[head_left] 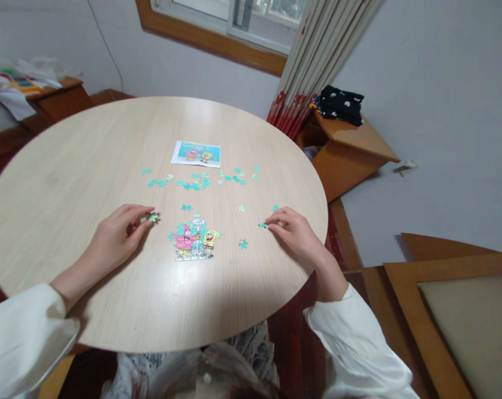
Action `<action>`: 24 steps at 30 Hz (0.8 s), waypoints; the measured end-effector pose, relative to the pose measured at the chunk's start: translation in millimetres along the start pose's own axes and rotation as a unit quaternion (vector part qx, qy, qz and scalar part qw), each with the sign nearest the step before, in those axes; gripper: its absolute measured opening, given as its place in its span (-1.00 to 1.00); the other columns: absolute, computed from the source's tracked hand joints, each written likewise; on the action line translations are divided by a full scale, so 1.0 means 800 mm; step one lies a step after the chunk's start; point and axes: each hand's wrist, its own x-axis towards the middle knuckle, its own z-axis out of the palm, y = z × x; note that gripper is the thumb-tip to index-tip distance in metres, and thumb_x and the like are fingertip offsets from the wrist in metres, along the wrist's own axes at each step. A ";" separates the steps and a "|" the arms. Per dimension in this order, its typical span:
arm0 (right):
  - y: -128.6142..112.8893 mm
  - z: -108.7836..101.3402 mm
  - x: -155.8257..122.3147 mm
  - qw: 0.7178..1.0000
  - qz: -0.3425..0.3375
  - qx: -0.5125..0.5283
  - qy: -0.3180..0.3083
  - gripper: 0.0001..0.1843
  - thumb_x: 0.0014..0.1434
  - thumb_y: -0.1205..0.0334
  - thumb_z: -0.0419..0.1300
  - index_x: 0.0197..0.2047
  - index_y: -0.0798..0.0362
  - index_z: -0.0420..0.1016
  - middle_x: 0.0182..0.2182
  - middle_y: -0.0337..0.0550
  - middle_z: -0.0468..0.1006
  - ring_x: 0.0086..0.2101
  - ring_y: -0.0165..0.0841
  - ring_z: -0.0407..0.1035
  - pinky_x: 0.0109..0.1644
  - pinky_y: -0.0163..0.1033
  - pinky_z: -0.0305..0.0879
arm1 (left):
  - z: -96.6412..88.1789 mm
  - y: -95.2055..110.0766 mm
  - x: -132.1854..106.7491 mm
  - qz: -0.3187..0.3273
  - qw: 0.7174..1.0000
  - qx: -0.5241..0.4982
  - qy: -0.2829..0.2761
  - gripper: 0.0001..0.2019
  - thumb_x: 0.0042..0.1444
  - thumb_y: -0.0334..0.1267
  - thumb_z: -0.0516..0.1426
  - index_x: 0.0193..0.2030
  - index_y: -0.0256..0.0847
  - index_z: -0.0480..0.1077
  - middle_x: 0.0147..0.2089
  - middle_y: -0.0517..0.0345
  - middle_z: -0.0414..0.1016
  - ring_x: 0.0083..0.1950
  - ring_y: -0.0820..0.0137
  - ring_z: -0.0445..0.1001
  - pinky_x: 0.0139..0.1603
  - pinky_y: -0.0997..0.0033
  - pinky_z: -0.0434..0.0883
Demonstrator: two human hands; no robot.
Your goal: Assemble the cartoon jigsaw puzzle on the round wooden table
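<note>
On the round table (pixel 109 133) lies a partly joined jigsaw puzzle (pixel 185 242) with pink, teal and yellow cartoon figures. Left of it, my left hand (pixel 117 233) pinches a green puzzle piece (pixel 153 217) between thumb and fingers. My right hand (pixel 295 230), to the right of the puzzle, has thumb and fingertips closed on a small yellow-and-teal puzzle piece (pixel 261 226). A patterned loose piece (pixel 243 243) and a pale green piece (pixel 241 208) lie between the puzzle and my right hand. Just beyond my right fingers is a teal piece (pixel 275 208).
Beyond the puzzle, several loose teal pieces (pixel 195 183) are scattered in a row. Behind them lies a printed reference picture (pixel 199 154). A wooden cabinet (pixel 351 155) with a black cloth (pixel 340 105) stands at the right, and a chair (pixel 462 310) is near my right side.
</note>
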 end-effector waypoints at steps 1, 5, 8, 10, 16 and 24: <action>-0.004 0.002 -0.001 1.000 -0.004 0.001 -0.007 -0.87 0.18 0.36 0.19 -0.29 0.02 0.57 -0.24 -0.11 0.50 -0.19 -0.31 0.42 -0.03 -0.12 0.34 | 0.000 0.000 0.000 0.003 1.000 0.000 0.002 -0.69 0.22 -0.11 0.03 -0.10 -0.30 0.44 -0.15 -0.04 0.50 -0.37 0.42 0.40 -0.33 0.39 0.36; -0.025 0.009 -0.005 0.999 -0.019 0.002 -0.044 -0.90 0.19 0.36 0.21 -0.27 0.01 0.56 -0.23 -0.13 0.49 -0.18 -0.32 0.41 -0.02 -0.13 0.32 | 0.001 -0.001 -0.001 0.012 1.000 0.000 0.003 -0.69 0.23 -0.10 0.04 -0.10 -0.28 0.47 -0.15 -0.01 0.50 -0.39 0.44 0.40 -0.37 0.41 0.36; -0.044 0.016 -0.010 0.997 -0.030 -0.008 -0.074 -0.94 0.17 0.31 0.27 -0.24 0.00 0.54 -0.21 -0.13 0.50 -0.15 -0.30 0.41 0.01 -0.13 0.31 | 0.001 0.000 -0.001 0.013 1.000 0.001 -0.003 -0.68 0.23 -0.09 0.04 -0.11 -0.28 0.48 -0.15 -0.03 0.49 -0.36 0.41 0.42 -0.35 0.40 0.38; -0.052 0.021 -0.012 0.995 -0.035 -0.014 -0.088 -0.89 0.14 0.30 0.30 -0.21 0.01 0.54 -0.20 -0.13 0.50 -0.14 -0.30 0.41 0.01 -0.14 0.31 | 0.000 -0.001 -0.002 0.010 1.000 0.004 -0.008 -0.68 0.23 -0.11 0.04 -0.11 -0.28 0.49 -0.13 -0.04 0.48 -0.35 0.42 0.42 -0.32 0.39 0.39; -0.035 0.017 -0.009 0.999 -0.019 -0.030 -0.007 -0.87 0.21 0.38 0.18 -0.21 0.01 0.54 -0.23 -0.12 0.53 -0.17 -0.30 0.43 -0.03 -0.13 0.32 | 0.004 -0.007 -0.002 0.019 1.000 0.014 -0.003 -0.70 0.24 -0.14 0.03 -0.14 -0.26 0.50 -0.14 -0.03 0.46 -0.31 0.40 0.42 -0.31 0.38 0.39; -0.013 0.008 0.002 0.999 0.019 -0.039 -0.002 -0.90 0.15 0.36 0.24 -0.25 0.02 0.55 -0.26 -0.13 0.54 -0.24 -0.31 0.41 -0.09 -0.15 0.32 | 0.010 -0.013 -0.003 0.022 1.000 0.021 0.005 -0.73 0.24 -0.14 0.03 -0.14 -0.21 0.49 -0.16 0.02 0.45 -0.33 0.42 0.40 -0.33 0.41 0.38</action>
